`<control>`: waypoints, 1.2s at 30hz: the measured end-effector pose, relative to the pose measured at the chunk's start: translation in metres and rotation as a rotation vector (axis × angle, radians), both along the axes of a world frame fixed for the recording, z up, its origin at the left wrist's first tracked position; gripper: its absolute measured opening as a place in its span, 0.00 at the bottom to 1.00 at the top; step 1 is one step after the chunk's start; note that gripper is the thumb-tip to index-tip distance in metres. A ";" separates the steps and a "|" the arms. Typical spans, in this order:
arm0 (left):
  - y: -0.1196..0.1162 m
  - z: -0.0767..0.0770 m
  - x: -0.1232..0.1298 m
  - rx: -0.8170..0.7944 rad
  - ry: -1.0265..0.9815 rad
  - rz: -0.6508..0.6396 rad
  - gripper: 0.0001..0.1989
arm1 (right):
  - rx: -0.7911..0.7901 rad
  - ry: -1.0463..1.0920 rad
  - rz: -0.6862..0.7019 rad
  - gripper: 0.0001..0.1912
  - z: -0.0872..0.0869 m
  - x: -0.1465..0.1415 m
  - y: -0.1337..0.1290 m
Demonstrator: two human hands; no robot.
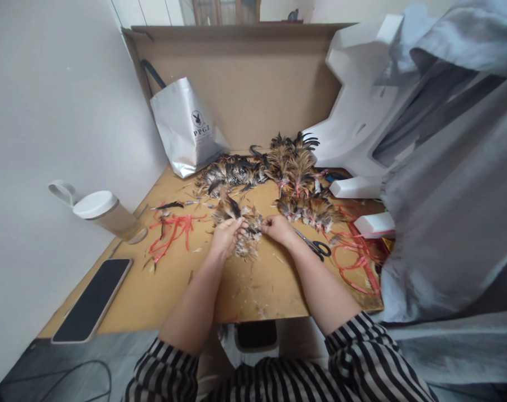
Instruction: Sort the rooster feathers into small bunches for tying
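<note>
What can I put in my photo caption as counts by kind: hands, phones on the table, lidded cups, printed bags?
Hands (left hand, right hand): 2
Phone: 1
Lidded cup: 1
Printed bag: 1
Total: 5

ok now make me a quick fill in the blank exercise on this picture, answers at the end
The scissors lie nearest the person's ____ hand.
The left hand touches a clump of ____.
The phone lies screen ____.
The silver bag bears the letters ____.

Missing words: right; feathers; up; PPGZ
</note>
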State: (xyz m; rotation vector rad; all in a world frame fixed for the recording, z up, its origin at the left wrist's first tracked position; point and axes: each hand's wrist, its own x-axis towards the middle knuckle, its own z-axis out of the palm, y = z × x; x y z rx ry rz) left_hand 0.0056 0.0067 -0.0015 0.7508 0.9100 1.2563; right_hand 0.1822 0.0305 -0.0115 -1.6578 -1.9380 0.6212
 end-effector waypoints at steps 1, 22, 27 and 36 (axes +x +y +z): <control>0.000 0.000 0.000 0.001 -0.003 -0.005 0.13 | -0.001 -0.013 -0.002 0.08 0.001 -0.002 -0.001; -0.001 -0.005 0.002 -0.031 0.059 -0.080 0.13 | -0.317 1.125 0.074 0.13 0.011 -0.013 -0.002; -0.002 -0.007 0.004 -0.014 0.094 -0.116 0.13 | -0.197 0.992 0.046 0.11 0.009 -0.026 -0.008; -0.002 -0.007 0.006 -0.020 0.112 -0.094 0.12 | -0.050 0.844 -0.003 0.07 0.007 -0.035 -0.012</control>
